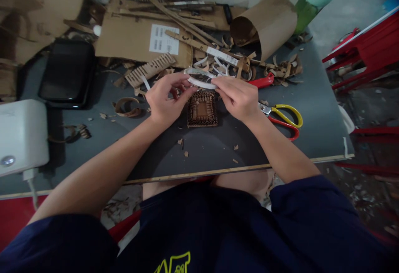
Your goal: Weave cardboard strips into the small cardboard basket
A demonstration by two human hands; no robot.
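Observation:
Between my two hands a thin white strip (pixel 202 83) is held up, bent into a curve. My left hand (pixel 166 97) pinches its left end between thumb and fingers. On the other side my right hand (pixel 237 95) grips the right end, with its fingers pressed together. Just below the strip, a small square piece of layered corrugated cardboard (pixel 202 111) with a stepped hollow lies on the dark tabletop. Scissors (pixel 285 117) with one yellow and one red handle rest right of my right hand, their blades partly hidden behind it. Beyond that hand is a red-handled tool (pixel 263 81).
Cardboard sheets (pixel 124 36), strips and curled scraps crowd the back. A cardboard tube (pixel 268 23) lies at the back right, near a green bottle (pixel 314 1). At left are a black box-like object (pixel 67 73) and a white device (pixel 23 136) with a cable. Red chairs (pixel 374 44) stand at right.

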